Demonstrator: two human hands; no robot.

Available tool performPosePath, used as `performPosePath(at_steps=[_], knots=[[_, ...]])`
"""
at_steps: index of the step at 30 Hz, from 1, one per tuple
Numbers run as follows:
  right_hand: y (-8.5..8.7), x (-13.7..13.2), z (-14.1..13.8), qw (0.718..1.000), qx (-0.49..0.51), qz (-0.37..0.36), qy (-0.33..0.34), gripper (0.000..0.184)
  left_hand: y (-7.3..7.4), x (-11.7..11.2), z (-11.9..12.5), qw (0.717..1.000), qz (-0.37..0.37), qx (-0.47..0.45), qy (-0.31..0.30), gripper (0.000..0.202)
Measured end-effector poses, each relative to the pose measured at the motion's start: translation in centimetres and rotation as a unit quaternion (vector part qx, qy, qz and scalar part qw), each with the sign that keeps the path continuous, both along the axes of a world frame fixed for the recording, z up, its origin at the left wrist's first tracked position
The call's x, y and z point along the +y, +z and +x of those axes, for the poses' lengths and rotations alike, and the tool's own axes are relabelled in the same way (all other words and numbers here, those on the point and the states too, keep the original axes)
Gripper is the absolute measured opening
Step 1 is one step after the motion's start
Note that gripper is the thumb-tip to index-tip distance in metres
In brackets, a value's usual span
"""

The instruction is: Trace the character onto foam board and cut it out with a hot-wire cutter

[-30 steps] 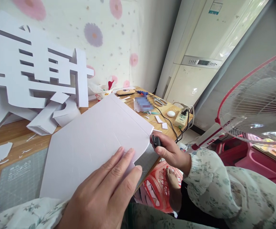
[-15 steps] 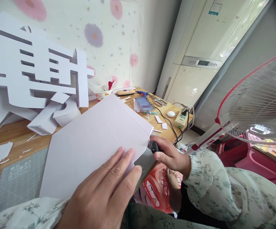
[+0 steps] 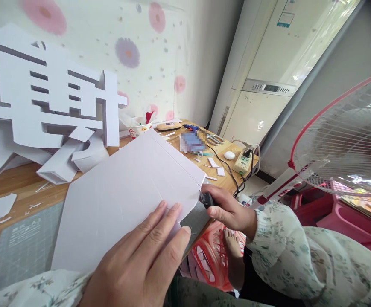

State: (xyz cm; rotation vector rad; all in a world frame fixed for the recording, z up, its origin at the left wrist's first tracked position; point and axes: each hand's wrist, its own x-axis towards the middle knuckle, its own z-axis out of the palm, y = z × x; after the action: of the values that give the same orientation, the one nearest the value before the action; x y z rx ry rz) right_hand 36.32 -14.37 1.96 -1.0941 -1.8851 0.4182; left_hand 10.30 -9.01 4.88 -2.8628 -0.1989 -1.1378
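A large white foam board (image 3: 115, 200) lies at a slant over the grey cutting mat (image 3: 18, 243), with thin lines scored across it. My left hand (image 3: 143, 251) rests on the board's near part, fingers stretched out and thumb near a cut notch. At the board's right corner, my right hand (image 3: 228, 209) is closed round a black-handled utility knife (image 3: 207, 199). The knife's front end meets the board's edge; its blade is hard to make out.
Large white cut-out characters (image 3: 57, 98) stand at the left. Behind the board are a paper bowl (image 3: 138, 129), scissors (image 3: 215, 139), a blue glue gun (image 3: 191, 127) and a power strip (image 3: 243, 161). A fan (image 3: 342, 140) stands right, a red stool (image 3: 209, 256) below.
The view has shifted very slightly. Both hands, the knife and the board keep nearly the same places.
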Motion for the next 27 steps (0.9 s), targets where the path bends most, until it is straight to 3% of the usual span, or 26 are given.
performPosePath(at_steps=[27], knots=[[0.11, -0.1, 0.03, 0.999, 0.025, -0.005, 0.019, 0.044, 0.08, -0.12, -0.24, 1.0, 0.003, -0.012, -0.003, 0.032]])
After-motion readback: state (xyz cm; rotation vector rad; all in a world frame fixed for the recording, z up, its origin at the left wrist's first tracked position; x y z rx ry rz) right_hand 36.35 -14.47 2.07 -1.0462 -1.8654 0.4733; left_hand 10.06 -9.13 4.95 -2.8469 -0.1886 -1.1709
